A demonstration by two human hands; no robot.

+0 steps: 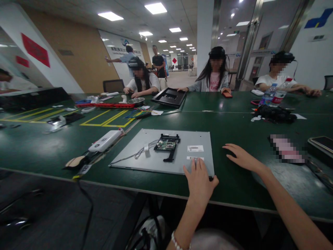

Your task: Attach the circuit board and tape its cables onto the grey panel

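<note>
A flat grey metal display panel (179,166) lies on the green table in front of me, with two white labels near its right side. On its back sits a green circuit board in a black plastic bracket (170,156), and grey cables (139,153) run from it to the left. My left hand (199,180) rests at the panel's front right corner, fingers stretched flat over the surface by the lower label, thumb out by the right edge. To the right of the panel, my right hand (240,158) is over the table, fingers apart and holding nothing.
Left of the panel lies a white power strip (105,140). A phone (286,148) and a black case (322,147) lie on the right, with bottles (278,97) beyond. Across the table, a co-worker touches a black frame (170,97); other people sit nearby.
</note>
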